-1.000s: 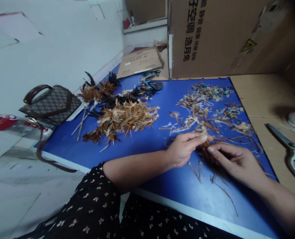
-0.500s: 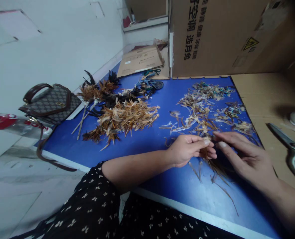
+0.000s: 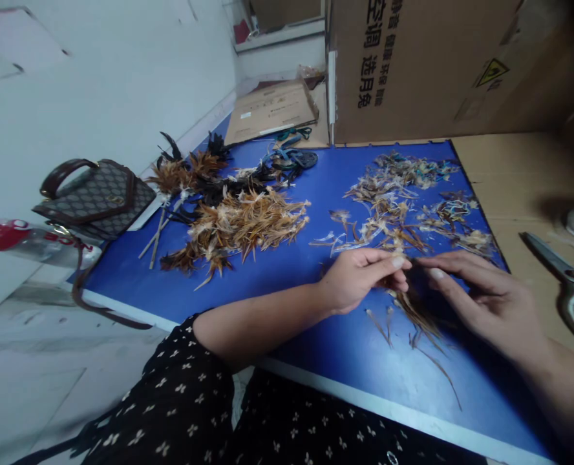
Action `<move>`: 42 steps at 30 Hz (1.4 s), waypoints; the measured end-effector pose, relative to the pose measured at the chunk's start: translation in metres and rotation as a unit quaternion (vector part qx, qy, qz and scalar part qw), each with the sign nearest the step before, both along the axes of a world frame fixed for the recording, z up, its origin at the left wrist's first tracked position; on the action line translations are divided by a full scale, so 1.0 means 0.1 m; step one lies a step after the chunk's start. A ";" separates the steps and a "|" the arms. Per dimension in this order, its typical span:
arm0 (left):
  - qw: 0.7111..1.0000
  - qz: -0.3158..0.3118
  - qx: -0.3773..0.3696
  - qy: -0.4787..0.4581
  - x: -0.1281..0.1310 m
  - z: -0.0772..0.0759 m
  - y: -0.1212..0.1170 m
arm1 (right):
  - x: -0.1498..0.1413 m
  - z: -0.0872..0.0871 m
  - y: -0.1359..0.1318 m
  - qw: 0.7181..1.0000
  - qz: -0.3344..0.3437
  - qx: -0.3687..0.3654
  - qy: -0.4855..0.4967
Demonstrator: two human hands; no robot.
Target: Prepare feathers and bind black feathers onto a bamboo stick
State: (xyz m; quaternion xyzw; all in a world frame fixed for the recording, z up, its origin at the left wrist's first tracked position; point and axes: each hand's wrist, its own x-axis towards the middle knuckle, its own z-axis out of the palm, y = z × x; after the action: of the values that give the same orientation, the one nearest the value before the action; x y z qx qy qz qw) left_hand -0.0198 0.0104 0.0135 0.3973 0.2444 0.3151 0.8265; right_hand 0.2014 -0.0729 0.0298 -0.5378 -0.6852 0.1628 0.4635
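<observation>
My left hand [image 3: 367, 278] is closed in a pinch, thumb against forefinger, on a brown feather [image 3: 397, 248] whose pale tip shows above the fingers. Facing it from the right, my right hand [image 3: 481, 297] has thumb and forefinger drawn close together at the fingertips; whatever they pinch is too small to make out. Below both hands, a tuft of thin brown feathers [image 3: 415, 313] spreads over the blue table. Just beyond the hands lies a loose heap of feather scraps and pale strands [image 3: 381, 216].
A thick pile of golden-brown feathers [image 3: 248, 223] lies left of centre, with dark feathers [image 3: 233, 187] behind it. A handbag [image 3: 100, 197] and a plastic bottle [image 3: 35, 242] are at the left. Scissors [image 3: 571, 278] rest on cardboard at the right, beneath a large carton [image 3: 427, 71].
My left fingers have shifted slightly up and curled in more. The brown feathers below the hands show more plainly. My right hand has barely moved, and the view has tilted a little.
</observation>
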 end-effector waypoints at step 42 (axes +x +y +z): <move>0.991 0.080 0.097 0.044 0.00 -0.23 -0.32 | -0.11 -0.07 0.00 0.970 -0.014 -0.203 0.134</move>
State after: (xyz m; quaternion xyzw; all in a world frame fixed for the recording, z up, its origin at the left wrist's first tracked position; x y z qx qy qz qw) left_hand -0.0201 -0.0212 -0.0100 0.4684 0.2797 0.3851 0.7443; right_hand 0.1905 -0.0729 0.0225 -0.6035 -0.5616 0.3628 0.4345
